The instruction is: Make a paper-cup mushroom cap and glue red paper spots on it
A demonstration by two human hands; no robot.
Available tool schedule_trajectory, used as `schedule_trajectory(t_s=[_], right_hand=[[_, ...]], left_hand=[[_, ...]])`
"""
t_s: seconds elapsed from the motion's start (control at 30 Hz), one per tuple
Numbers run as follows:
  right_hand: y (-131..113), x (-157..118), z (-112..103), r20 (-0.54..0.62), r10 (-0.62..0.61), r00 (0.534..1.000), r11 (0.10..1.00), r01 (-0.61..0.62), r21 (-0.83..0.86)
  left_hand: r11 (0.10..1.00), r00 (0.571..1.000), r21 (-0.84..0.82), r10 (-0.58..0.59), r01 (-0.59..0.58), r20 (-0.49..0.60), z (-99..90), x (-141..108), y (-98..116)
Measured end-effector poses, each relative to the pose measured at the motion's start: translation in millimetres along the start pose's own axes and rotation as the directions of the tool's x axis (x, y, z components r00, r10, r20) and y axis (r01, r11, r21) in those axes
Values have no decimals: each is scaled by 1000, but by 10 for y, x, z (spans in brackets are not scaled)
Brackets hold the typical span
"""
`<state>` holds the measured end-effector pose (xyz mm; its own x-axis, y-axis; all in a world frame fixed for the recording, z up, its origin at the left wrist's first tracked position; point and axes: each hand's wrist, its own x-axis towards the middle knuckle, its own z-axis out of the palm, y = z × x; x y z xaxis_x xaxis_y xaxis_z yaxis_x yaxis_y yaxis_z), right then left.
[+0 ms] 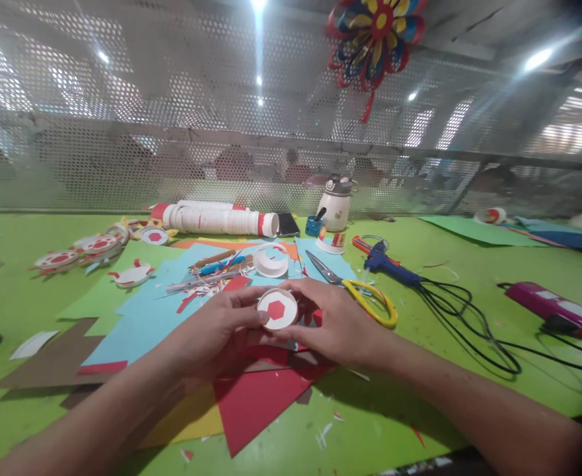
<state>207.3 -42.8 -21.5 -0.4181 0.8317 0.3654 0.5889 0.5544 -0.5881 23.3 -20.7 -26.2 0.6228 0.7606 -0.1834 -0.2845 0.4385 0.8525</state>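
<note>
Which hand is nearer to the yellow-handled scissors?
Right. The right hand is close beside the yellow-handled scissors; the left hand is farther away, to their left.

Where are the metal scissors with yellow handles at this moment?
In the head view, the yellow-handled metal scissors lie right of centre, just beyond the right hand and left of the blue plastic glue gun.

The round piece (277, 311) is showing matt paper or card. The scissors (339, 280) are showing metallic blades and smooth, plastic-looking yellow handles. Toward the bench's (493, 264) right edge, a purple box (551, 305) is gleaming like glossy plastic. Above the far edge, the hanging flower (382, 22) is shining like foil.
</note>
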Motion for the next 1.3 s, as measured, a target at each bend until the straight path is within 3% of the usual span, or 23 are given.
schedule_trajectory(t_s=[0.3, 0.5, 0.77, 0.9, 1.1, 1.3], right_hand=[[18, 14, 32, 21, 114, 993, 993, -114, -19], [3, -18, 59, -41, 40, 998, 998, -42, -46], [25, -7, 89, -9, -3, 1000, 1000, 3, 6], [-15, -24, 91, -12, -44, 999, 998, 44, -43], [7, -8, 77, 35, 23, 999, 998, -21, -51], [6, -11, 73, 11, -33, 999, 998, 33, -60]], left_hand=[[999, 996, 40, -21, 24, -84, 6, -12, -6], [1000, 999, 10, 3, -2, -35, -7, -3, -2], [1000, 998, 5, 13, -13, -67, -29, 19, -25], [999, 1000, -45, -19, 18, -19, -28, 34, -39], [998, 997, -31, -50, 48, -52, -16, 31, -46], [997, 997, -29, -67, 66, -28, 8, 19, -20]])
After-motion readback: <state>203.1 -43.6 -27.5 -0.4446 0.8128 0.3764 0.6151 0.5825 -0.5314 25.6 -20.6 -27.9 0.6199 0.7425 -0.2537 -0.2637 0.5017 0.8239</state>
